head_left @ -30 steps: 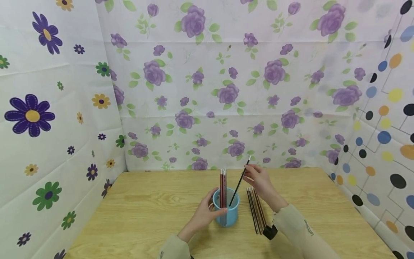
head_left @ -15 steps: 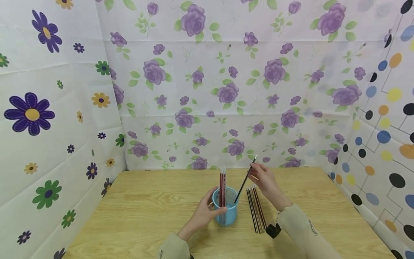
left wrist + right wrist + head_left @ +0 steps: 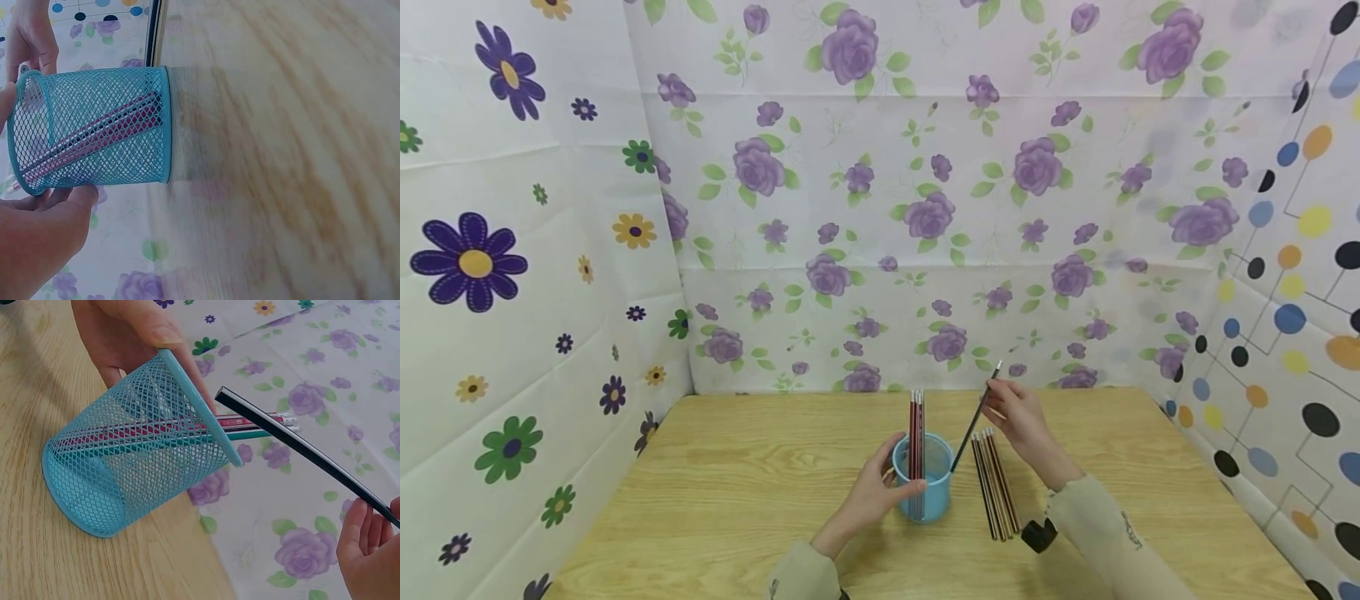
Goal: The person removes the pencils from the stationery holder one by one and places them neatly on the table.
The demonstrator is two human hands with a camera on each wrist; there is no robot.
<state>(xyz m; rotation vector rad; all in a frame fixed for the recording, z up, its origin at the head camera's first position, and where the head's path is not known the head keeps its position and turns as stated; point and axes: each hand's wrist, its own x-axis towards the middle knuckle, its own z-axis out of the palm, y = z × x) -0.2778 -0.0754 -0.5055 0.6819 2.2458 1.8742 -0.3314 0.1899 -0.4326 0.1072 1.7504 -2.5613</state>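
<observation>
A light blue mesh pen holder (image 3: 937, 500) stands on the wooden table, and my left hand (image 3: 872, 490) grips it by the rim, thumb in front. Inside lean several pencils (image 3: 917, 429), mostly dark red; the right wrist view also shows a green one (image 3: 250, 434). My right hand (image 3: 1019, 423) pinches a dark pencil (image 3: 976, 420) near its upper, white-tipped end. That pencil slants down to the left. Its lower end is by the holder's right rim in the head view; the right wrist view shows this end apart from the rim, outside the opening.
Right of the holder, several black and brownish pencils (image 3: 996, 492) lie side by side on the table (image 3: 737, 483). A black device (image 3: 1038, 535) sits at the right cuff. Patterned cloths (image 3: 850, 208) close off the back and both sides.
My right hand has moved right with the dark pencil, whose lower end went from over the holder's opening to its right rim. The left hand and the holder have hardly moved.
</observation>
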